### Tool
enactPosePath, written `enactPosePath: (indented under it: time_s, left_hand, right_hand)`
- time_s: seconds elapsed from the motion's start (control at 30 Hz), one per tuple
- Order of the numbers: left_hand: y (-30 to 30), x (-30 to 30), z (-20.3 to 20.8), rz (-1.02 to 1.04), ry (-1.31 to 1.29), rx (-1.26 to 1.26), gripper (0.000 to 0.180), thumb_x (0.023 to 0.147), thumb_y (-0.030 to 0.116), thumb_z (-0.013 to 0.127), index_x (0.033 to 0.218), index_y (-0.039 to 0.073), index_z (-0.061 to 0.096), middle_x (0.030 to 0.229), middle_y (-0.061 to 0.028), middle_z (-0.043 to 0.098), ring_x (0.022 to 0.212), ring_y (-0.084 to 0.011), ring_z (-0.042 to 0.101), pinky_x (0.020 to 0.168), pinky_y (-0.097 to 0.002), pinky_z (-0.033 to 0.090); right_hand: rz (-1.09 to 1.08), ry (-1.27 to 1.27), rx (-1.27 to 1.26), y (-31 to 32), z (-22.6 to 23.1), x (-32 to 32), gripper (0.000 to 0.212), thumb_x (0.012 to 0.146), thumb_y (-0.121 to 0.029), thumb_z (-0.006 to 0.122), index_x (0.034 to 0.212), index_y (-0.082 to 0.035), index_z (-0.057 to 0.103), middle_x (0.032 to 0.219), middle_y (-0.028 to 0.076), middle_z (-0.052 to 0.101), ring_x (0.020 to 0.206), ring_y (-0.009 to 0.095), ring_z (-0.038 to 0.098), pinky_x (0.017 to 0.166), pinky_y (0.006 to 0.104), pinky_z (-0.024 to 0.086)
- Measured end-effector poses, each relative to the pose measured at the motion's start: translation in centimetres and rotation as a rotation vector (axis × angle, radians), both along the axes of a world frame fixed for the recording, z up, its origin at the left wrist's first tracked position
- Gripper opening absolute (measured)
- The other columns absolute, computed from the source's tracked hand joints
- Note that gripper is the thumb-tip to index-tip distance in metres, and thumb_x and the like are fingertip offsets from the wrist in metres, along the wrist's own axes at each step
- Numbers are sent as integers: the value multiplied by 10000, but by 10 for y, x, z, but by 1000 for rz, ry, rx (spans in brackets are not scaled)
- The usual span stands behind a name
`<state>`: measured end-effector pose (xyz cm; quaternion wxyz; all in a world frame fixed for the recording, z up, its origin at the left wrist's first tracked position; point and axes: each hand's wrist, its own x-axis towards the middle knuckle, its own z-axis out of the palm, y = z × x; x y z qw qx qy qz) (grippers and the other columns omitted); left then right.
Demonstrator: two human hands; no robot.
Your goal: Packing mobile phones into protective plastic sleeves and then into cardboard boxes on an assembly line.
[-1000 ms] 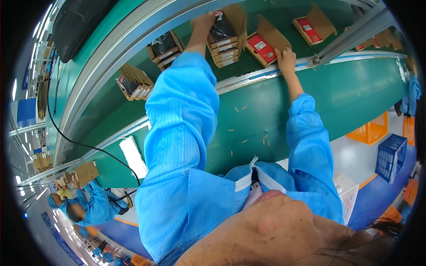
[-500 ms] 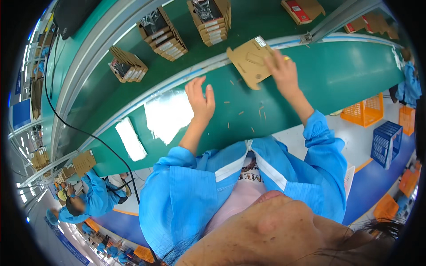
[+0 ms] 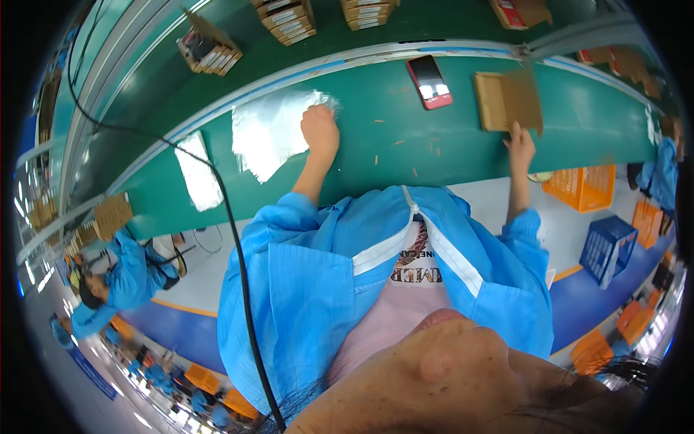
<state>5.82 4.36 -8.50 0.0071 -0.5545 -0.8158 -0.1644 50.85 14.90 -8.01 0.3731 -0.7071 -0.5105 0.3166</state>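
Observation:
My left hand (image 3: 320, 132) is closed at the right edge of a stack of shiny plastic bags (image 3: 264, 134), its fingertips pinching the edge of a bag. My right hand (image 3: 520, 150) grips the near edge of a brown cardboard box (image 3: 494, 103), whose lid (image 3: 523, 98) stands raised on the right side. Between the two hands, near the far rail, lies a phone (image 3: 429, 82) with a dark, glossy screen and a red lower edge. Neither hand touches it.
Several thin brown bits (image 3: 400, 142) are scattered over the green table (image 3: 361, 170). A second plastic bag pile (image 3: 199, 173) lies left. Boxes in stacks (image 3: 288, 18) stand beyond the rail. A black cable (image 3: 230, 206) hangs across the left. Orange (image 3: 582, 188) and blue crates (image 3: 609, 249) stand right.
My right hand has carried the cardboard box rightward, and it now appears with its lid raised. The phone has come into sight. My left hand has closed at the plastic bags.

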Motion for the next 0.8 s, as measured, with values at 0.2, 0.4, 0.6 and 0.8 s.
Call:
enactPosePath:
  time_s: [0.2,0.4,0.6,0.8]
  left_hand:
    - [-15,-7,-7,-39,2,-4,141,795,144,612,867,36,555,853,-141,549,800,-319,529,678,-426,419]
    - [-19,10,17,-49,-47,-9,173,785,130,625,894,24,544,895,-139,531,823,-317,512,681,-418,413]
    - [-5,17,15,-240,-59,200,70,765,53,573,834,59,573,771,-111,521,737,-299,519,646,-406,429]
    - [-1,50,10,-299,-156,143,25,766,114,608,768,89,611,756,-81,563,736,-280,556,631,-402,466]
  right_hand:
    - [916,-515,-500,-17,126,-83,479,858,-453,574,673,-11,602,660,198,612,627,370,604,598,445,472]
    - [680,-881,-25,55,55,-226,741,753,-391,699,1385,-190,370,1291,233,399,1083,444,491,853,498,473]
    - [677,-489,-114,92,35,-204,798,611,-467,746,1294,-142,493,1161,228,520,1049,374,545,841,440,497]
    - [334,554,-298,-3,83,-182,395,912,-318,587,1120,10,516,907,110,628,613,156,629,519,233,536]
